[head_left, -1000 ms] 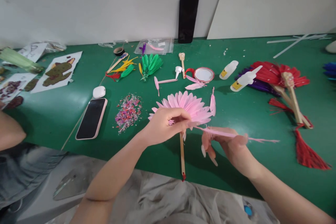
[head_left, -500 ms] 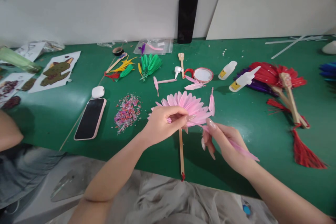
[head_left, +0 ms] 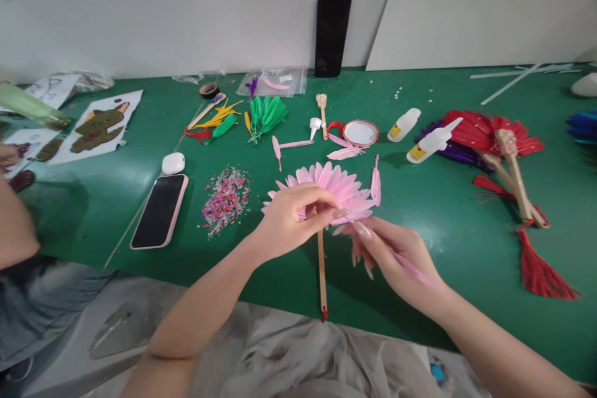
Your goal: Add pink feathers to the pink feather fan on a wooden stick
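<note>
A fan of pink feathers (head_left: 333,179) on a wooden stick (head_left: 321,273) is in the middle. Its lower edge is pinched between the thumb and fingers of my left hand (head_left: 298,216). Close to the fan's right lower edge, my right hand (head_left: 396,249) has a loose pink feather (head_left: 413,268) between thumb and fingers, lying back over the hand. Other pink feathers (head_left: 344,152) lie behind the fan, and one more (head_left: 375,183) is just right of it. A round lid (head_left: 360,133) and two glue bottles (head_left: 405,125) (head_left: 431,142) stand farther back.
Left of the fan are glitter flakes (head_left: 227,200), a phone (head_left: 160,211) and a white case (head_left: 173,163). Green feathers (head_left: 268,117) lie behind. Red fans (head_left: 494,130) lie at right. Another phone (head_left: 333,34) leans on the wall. A person's arm (head_left: 16,227) is at far left.
My right hand has moved slightly left, its fingertips nearer the fan's lower edge. My left hand keeps its hold. At the far left, the other person's hand has come into view.
</note>
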`<state>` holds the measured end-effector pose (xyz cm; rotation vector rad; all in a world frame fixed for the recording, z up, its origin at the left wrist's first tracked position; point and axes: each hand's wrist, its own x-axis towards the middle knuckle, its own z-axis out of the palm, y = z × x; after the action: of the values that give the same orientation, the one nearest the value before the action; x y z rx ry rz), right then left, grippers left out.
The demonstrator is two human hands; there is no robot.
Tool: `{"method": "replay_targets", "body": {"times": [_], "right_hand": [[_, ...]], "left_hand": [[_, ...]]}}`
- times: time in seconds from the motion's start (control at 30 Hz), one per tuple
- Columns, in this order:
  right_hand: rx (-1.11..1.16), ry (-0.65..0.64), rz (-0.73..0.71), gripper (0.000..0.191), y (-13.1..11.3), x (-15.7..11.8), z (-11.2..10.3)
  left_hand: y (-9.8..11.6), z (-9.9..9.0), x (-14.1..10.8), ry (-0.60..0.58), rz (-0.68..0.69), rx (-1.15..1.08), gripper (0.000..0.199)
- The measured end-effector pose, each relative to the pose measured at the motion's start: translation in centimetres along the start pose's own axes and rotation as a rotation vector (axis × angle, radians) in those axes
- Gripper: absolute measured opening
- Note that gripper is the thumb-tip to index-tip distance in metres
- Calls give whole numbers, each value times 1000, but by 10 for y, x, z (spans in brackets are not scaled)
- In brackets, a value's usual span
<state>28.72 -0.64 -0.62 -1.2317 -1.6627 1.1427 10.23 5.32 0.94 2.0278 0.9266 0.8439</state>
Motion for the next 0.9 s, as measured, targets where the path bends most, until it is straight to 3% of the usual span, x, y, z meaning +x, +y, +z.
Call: {"method": "replay_targets", "body": {"times": [0.27, 0.43, 0.9], "right_hand": [[-350, 255, -302, 11, 4, -4, 2], [-409, 362, -315, 6, 1, -5, 2], [-324, 353, -249, 11, 3, -2, 3]], "left_hand": [[-2, 3, -1, 46, 81, 28, 7], [-3, 4, -1, 57, 62, 62, 8], [-4, 8, -2, 62, 54, 48, 13]]}}
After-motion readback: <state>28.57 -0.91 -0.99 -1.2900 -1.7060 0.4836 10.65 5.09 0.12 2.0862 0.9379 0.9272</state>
